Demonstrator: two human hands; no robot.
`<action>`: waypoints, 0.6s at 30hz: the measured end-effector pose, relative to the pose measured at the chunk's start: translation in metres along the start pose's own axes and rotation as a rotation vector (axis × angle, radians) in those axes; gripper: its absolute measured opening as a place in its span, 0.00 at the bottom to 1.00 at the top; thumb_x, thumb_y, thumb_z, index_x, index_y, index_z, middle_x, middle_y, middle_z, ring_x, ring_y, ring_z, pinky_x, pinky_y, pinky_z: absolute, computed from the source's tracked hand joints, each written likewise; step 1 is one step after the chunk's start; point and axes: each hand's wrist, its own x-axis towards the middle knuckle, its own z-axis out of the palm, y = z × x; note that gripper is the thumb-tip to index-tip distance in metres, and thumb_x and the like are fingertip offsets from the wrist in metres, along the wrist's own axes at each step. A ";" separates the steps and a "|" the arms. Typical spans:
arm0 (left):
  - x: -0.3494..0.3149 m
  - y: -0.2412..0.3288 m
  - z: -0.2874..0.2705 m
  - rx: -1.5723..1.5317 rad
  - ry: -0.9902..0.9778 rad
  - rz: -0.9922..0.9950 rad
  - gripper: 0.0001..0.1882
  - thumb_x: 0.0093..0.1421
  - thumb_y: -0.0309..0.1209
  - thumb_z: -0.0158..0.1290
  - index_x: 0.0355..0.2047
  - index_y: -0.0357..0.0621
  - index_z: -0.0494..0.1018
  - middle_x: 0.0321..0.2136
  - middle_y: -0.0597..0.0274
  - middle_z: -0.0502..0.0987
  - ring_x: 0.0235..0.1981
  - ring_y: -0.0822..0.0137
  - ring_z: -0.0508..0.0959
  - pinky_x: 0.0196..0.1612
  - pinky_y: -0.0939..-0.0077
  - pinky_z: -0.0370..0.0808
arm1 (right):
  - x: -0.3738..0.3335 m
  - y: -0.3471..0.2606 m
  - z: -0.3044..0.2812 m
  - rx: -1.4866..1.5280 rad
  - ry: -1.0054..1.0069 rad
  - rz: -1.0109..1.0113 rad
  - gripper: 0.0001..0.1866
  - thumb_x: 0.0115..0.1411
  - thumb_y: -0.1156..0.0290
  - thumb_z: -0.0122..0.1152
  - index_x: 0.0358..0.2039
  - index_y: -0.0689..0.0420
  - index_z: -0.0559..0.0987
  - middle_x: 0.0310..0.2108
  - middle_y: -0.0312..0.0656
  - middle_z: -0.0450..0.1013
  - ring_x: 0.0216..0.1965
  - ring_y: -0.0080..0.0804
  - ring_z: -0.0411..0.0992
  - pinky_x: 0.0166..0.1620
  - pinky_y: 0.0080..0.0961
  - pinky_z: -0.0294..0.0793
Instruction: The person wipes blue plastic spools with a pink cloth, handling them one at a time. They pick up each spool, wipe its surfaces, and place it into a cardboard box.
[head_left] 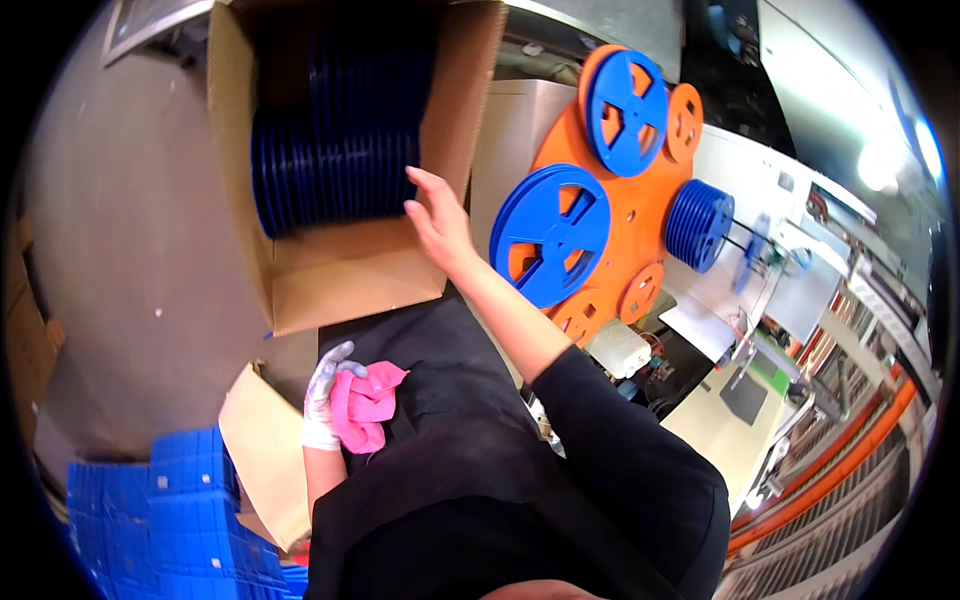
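My right hand [440, 226] is bare, fingers apart, reaching over the right side of an open cardboard box [345, 295]. Its fingertips are beside the right end of a row of dark blue plastic reels [335, 170] packed on edge; whether they touch is hard to tell. More reels stand in the shadow behind that row. My left hand [322, 398], in a whitish glove smudged grey at the fingers, holds a crumpled pink cloth [366, 405] close to my body.
Right of the box stands an orange round plate [632, 190] carrying blue reels [552, 237], with a blue reel stack [698, 228] at its right edge. Machinery and a pale worktop [715, 430] lie farther right. Blue stacked crates [165, 510] and a cardboard flap [268, 450] are at lower left.
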 end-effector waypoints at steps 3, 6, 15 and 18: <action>0.006 -0.005 0.004 0.168 0.061 -0.071 0.27 0.58 0.40 0.57 0.53 0.37 0.65 0.33 0.53 0.77 0.37 0.63 0.77 0.48 0.72 0.74 | 0.000 0.028 -0.078 -0.099 0.215 0.096 0.21 0.58 0.73 0.56 0.53 0.59 0.70 0.50 0.48 0.69 0.54 0.44 0.67 0.58 0.34 0.64; 0.008 -0.009 0.010 0.203 0.098 -0.133 0.26 0.59 0.37 0.56 0.53 0.37 0.65 0.33 0.54 0.77 0.38 0.64 0.77 0.49 0.72 0.73 | 0.019 0.100 -0.149 -0.209 0.550 0.280 0.24 0.57 0.73 0.59 0.54 0.61 0.67 0.52 0.51 0.66 0.55 0.45 0.65 0.58 0.36 0.63; 0.013 -0.014 0.020 0.421 0.178 -0.135 0.24 0.57 0.35 0.57 0.52 0.37 0.67 0.32 0.55 0.78 0.37 0.64 0.78 0.47 0.70 0.74 | 0.071 0.213 -0.236 -0.964 0.109 0.468 0.30 0.54 0.62 0.64 0.56 0.57 0.67 0.49 0.51 0.69 0.51 0.50 0.67 0.52 0.41 0.68; 0.015 -0.019 0.036 0.507 0.181 -0.107 0.23 0.58 0.34 0.56 0.52 0.38 0.68 0.33 0.58 0.77 0.37 0.67 0.77 0.47 0.72 0.73 | 0.070 0.191 -0.259 -0.817 0.103 0.337 0.23 0.55 0.64 0.61 0.51 0.57 0.71 0.46 0.52 0.71 0.48 0.50 0.69 0.50 0.40 0.69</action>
